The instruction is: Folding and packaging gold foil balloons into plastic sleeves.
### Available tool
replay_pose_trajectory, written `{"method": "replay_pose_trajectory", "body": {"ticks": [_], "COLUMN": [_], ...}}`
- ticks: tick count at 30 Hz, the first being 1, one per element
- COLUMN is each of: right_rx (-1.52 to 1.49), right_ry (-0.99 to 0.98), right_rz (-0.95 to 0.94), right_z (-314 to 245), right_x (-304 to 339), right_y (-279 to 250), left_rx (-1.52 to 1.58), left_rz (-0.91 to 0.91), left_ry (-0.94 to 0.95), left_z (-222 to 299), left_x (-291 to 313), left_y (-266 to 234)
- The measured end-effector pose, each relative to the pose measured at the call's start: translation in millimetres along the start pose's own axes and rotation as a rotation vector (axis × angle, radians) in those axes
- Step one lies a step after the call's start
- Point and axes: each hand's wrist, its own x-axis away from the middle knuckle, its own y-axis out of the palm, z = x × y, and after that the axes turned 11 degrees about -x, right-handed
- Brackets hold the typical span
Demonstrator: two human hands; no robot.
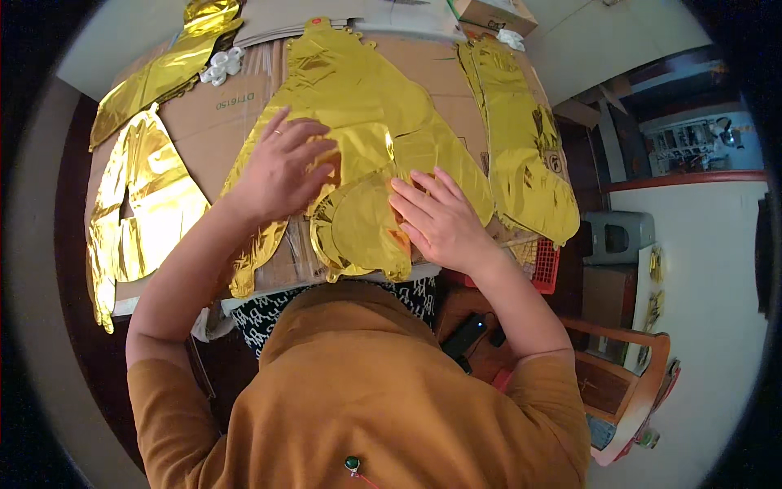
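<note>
A large flat gold foil balloon (371, 106) lies deflated on brown cardboard (204, 110) in front of me. My left hand (281, 167), with a ring on one finger, presses flat on its left half, fingers spread. My right hand (436, 216) lies flat on the lower middle of the foil, fingers pointing up and left, beside a rounded folded flap (358, 228) at the near edge. Neither hand grips anything; both rest palm down on the foil.
More deflated gold foil balloons lie around: one at the left (142, 204), one at the far left top (167, 69), one long piece at the right (525, 138). A white plastic piece (221, 65) sits on the cardboard. A red basket (544, 265) and a wooden chair (627, 375) stand to the right.
</note>
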Motion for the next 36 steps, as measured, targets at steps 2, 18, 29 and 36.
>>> {"method": "replay_pose_trajectory", "body": {"ticks": [2, 18, 29, 36], "right_rx": [0.009, -0.115, -0.110, -0.182], "right_ry": [0.015, 0.029, -0.013, -0.080], "right_rz": [-0.015, -0.065, 0.008, -0.022], "right_z": [-1, -20, -28, -28], "right_x": [-2, 45, 53, 56], "right_y": [-2, 5, 10, 3], "left_rx": [0.059, 0.245, 0.292, 0.285], "left_rz": [0.044, -0.086, -0.074, -0.082], "left_ry": [0.101, 0.252, 0.274, 0.259], "left_z": [20, 35, 30, 33], "left_x": [-10, -18, -18, -19], "left_y": [3, 43, 45, 41]}}
